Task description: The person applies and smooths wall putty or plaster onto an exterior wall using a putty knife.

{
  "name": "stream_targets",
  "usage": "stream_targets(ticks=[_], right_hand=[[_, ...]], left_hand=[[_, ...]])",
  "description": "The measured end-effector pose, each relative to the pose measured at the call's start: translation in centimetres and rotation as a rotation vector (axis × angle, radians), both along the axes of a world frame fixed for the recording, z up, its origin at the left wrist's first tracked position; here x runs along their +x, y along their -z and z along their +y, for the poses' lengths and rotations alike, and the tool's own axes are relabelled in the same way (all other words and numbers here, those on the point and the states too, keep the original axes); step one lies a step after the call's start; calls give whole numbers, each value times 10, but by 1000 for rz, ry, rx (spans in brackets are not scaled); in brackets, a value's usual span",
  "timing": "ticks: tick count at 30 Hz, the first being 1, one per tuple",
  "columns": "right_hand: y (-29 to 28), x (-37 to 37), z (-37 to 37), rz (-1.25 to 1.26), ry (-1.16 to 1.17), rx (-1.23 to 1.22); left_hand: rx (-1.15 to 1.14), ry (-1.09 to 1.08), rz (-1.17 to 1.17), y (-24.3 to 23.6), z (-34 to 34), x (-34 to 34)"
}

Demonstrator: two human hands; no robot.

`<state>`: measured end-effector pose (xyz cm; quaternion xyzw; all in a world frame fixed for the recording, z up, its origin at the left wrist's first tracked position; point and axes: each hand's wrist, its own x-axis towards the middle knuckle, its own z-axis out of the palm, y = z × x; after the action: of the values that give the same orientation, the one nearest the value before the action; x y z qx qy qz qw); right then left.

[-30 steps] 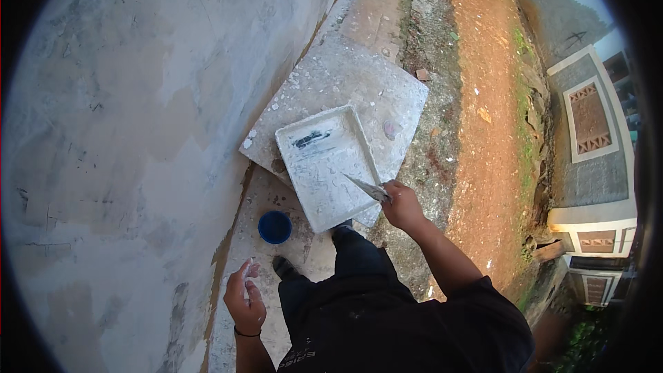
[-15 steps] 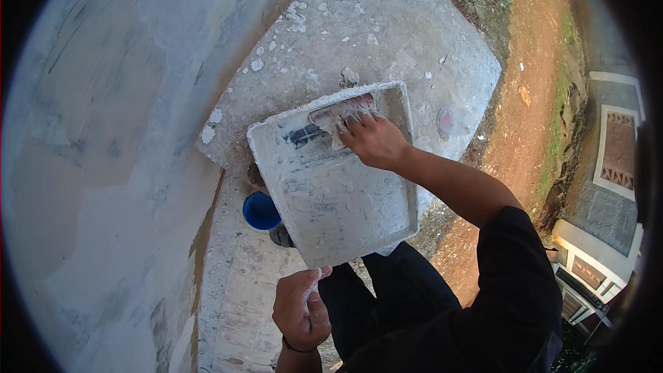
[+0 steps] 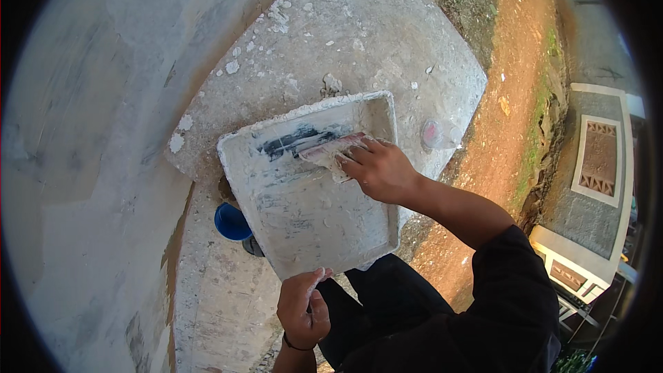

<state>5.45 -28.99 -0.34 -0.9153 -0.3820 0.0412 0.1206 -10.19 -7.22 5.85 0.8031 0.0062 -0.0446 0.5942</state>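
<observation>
My right hand (image 3: 387, 171) grips a putty knife (image 3: 331, 148), a wide flat scraper with a pinkish edge, smeared with white putty. Its blade rests against the inside of a shallow rectangular tray (image 3: 324, 228) coated with putty. Beside the blade, dark streaks of bare tray floor show toward the far left corner. By the tray's near edge, my left hand (image 3: 304, 311) is closed, fingers curled and white paste on the fingertips. Whether it holds something small is hidden.
A blue bucket (image 3: 232, 222) stands just left of the tray. White-spattered concrete (image 3: 387, 34) lies under and beyond it. A plastered wall (image 3: 90, 166) rises on the left. A clear cup-like thing with a pink spot (image 3: 434, 132) sits to the right, near the dirt path (image 3: 507, 117).
My right hand has drawn the putty knife nearer to me inside the tray, and the dark streaked patch has grown. Tray and ground have shifted left in view; my left hand has barely moved.
</observation>
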Motion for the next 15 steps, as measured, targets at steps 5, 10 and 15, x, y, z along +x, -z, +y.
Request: stream_targets(ticks=[5, 10, 15], right_hand=[[9, 28, 6, -48, -1, -113], [11, 12, 8, 67, 21, -123], [2, -2, 5, 107, -12, -135]], left_hand=[[17, -14, -13, 6, 0, 3], [-1, -4, -18, 10, -4, 4], [-25, 24, -19, 10, -6, 1]])
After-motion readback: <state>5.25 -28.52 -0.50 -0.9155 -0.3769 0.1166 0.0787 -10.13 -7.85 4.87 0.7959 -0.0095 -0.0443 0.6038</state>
